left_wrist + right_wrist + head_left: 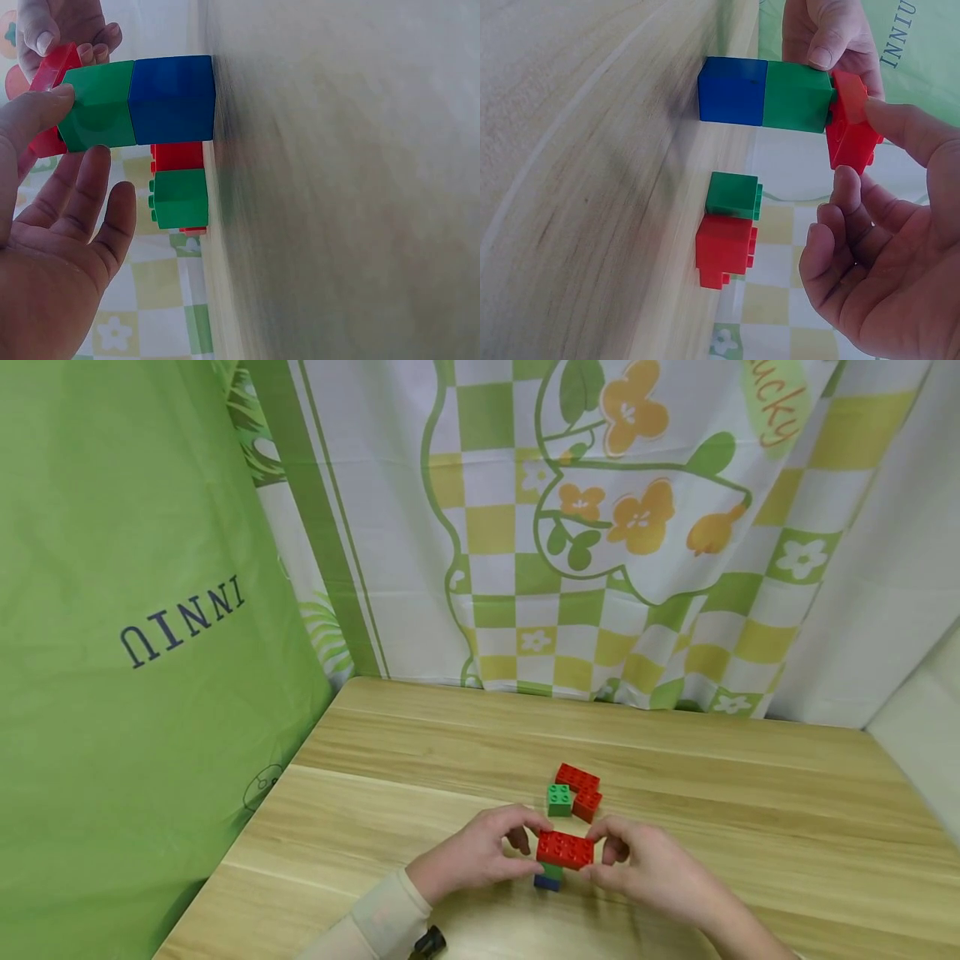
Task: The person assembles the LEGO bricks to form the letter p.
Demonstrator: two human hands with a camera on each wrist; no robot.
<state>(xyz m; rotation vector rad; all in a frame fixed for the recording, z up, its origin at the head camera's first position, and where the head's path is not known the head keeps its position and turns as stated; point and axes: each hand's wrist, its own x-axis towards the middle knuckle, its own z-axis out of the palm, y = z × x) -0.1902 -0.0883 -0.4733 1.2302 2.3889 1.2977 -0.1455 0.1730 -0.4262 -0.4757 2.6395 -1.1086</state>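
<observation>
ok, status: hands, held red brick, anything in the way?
Left hand, right hand: gripping red brick. Red brick tilted atop green brick, blue brick beneath. Three loose bricks beyond, apparently clear.

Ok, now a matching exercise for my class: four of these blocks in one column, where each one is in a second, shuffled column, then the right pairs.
Blocks
1. Blue block
2. Stacked green block
3. Loose green block
4. Held red block

Places
A. Between the left hand and the right hand
B. Directly under a green block
C. On the table, next to loose red blocks
D. Directly on top of the blue block

Right pairs: 1-B, 2-D, 3-C, 4-A
</observation>
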